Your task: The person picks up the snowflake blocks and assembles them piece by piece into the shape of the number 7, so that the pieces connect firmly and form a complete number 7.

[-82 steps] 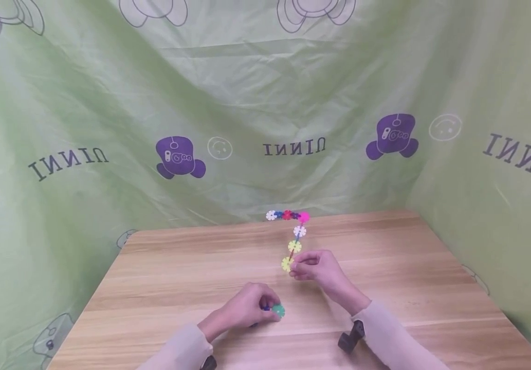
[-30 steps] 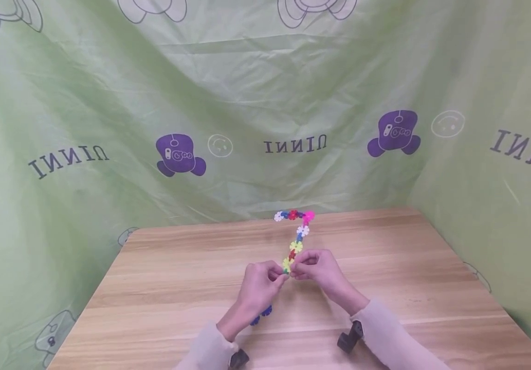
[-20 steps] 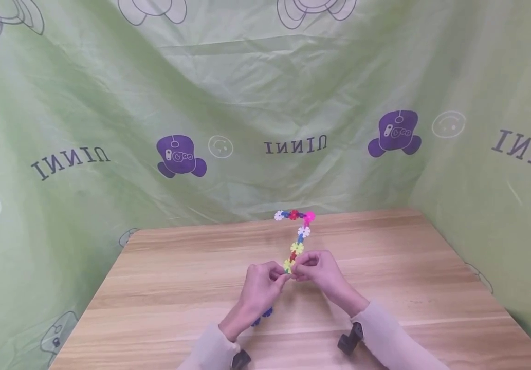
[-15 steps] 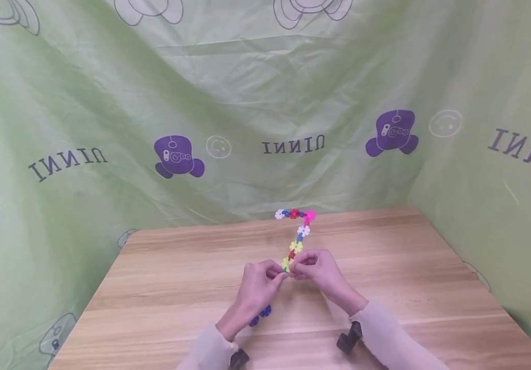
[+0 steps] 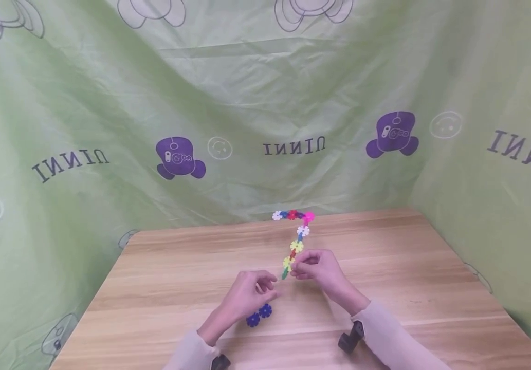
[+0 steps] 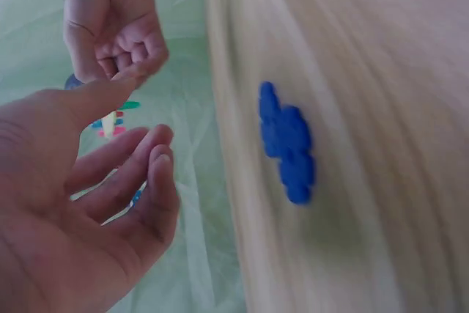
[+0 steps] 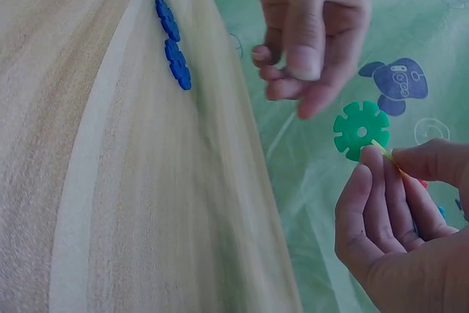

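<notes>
My right hand point(image 5: 323, 272) pinches a yellow notched snowflake disc point(image 5: 287, 263) at the near end of a chain of linked snowflake discs. Joined to that yellow disc is a green disc point(image 7: 361, 131), seen edge-on in the head view. From there the chain runs away past red, yellow, blue and white discs to a pink disc point(image 5: 309, 217), then bends left to a white disc point(image 5: 277, 216). My left hand point(image 5: 249, 295) is apart from the green disc, thumb and fingers spread with nothing between them. Under it, two blue discs point(image 5: 253, 319) lie on the table.
The wooden table point(image 5: 177, 267) carries the two blue discs near its front middle. A green printed cloth point(image 5: 246, 92) hangs behind the table and along both sides. Black wrist cameras point(image 5: 351, 340) sit under the sleeves.
The left hand brought a green disc to the yellow one, where it now stays attached. That hand has let go and drawn back left and nearer. The right hand has hardly moved.
</notes>
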The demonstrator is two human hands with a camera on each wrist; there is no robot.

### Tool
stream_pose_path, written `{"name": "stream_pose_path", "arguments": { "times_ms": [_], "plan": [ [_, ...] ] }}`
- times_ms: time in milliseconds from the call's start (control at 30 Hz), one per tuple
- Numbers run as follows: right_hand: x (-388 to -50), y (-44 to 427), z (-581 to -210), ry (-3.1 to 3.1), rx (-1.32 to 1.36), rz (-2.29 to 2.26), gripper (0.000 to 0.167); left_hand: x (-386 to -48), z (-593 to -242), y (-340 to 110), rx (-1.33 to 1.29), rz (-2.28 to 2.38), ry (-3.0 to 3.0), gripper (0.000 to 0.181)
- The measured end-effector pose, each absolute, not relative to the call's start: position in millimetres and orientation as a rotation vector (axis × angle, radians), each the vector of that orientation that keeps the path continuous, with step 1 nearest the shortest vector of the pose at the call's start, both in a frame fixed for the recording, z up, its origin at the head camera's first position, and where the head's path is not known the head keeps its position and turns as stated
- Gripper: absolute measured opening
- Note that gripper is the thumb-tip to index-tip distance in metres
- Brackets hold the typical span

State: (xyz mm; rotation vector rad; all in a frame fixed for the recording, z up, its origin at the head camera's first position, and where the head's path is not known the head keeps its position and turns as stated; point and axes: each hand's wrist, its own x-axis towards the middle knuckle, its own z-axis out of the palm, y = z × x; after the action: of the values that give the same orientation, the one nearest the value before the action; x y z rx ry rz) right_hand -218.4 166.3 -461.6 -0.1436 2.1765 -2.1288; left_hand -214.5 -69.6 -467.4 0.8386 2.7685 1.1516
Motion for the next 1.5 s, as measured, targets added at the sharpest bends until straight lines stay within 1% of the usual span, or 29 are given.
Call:
{"name": "stream_pose_path", "arguments": {
  "times_ms": [267,500,1000,1167,1333,1500],
  "plan": [
    [-219,166,-462,2.145,-0.115,-2.143,0.017,-211,-486,-88,0.910,0.965,2.726,0.031],
    [-219,168,-464,2.131,-0.121,-2.150,0.020,-209,-495,-98,0.845,0.928,2.687,0.026],
    [-223,166,-467,2.103,-0.092,-2.158,0.018,-210,-494,-100,0.798,0.989,2.630,0.021],
    [-222,166,-466,2.097,-0.114,-2.160,0.019,-209,-494,-98,0.771,1.017,2.617,0.021],
    [-221,167,-465,2.099,-0.120,-2.159,0.020,-208,-496,-95,0.742,1.133,2.602,0.019],
    [-222,168,-465,2.110,-0.113,-2.155,0.017,-210,-492,-88,0.653,1.277,2.593,0.014]
  ]
}}
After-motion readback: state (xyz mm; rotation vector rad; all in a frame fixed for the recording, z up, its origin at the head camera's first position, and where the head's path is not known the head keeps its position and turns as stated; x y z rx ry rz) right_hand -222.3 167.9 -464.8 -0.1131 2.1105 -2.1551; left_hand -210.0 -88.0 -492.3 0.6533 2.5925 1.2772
